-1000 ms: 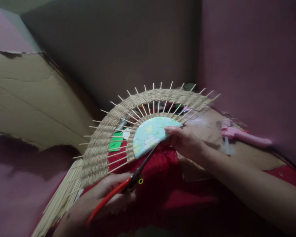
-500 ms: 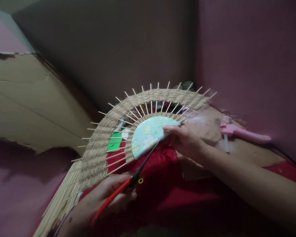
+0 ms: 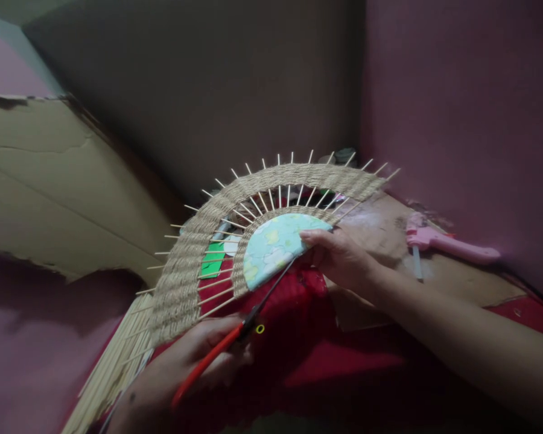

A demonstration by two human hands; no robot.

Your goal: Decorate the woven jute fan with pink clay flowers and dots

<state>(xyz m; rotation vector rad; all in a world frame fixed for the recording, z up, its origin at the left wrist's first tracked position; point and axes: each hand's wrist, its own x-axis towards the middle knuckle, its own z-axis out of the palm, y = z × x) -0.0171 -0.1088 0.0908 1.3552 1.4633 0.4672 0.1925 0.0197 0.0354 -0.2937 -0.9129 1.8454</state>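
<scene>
My scissors (image 3: 235, 340) run on a slant, red handles low at the left and dark blades pointing up and to the right, their tips at the straight lower edge of the pale blue half-disc (image 3: 276, 246); my left hand (image 3: 199, 361) is closed around the handles, and the blades look nearly together, though they are thin and dim; my right hand (image 3: 339, 256) pinches the right end of the half-disc between thumb and fingers; the half-disc sits at the centre of a woven fan piece (image 3: 199, 253), a half-circle of twine bands on thin sticks that spread outward, flat edge facing me; a bundle of loose sticks (image 3: 113, 367) trails off the bottom left, cut by the frame; red cloth (image 3: 326, 355) lies beneath; a pink glue gun (image 3: 443, 246) rests on the cardboard-covered surface (image 3: 457, 283) well to the right; small things behind the weave are too hidden to name.
</scene>
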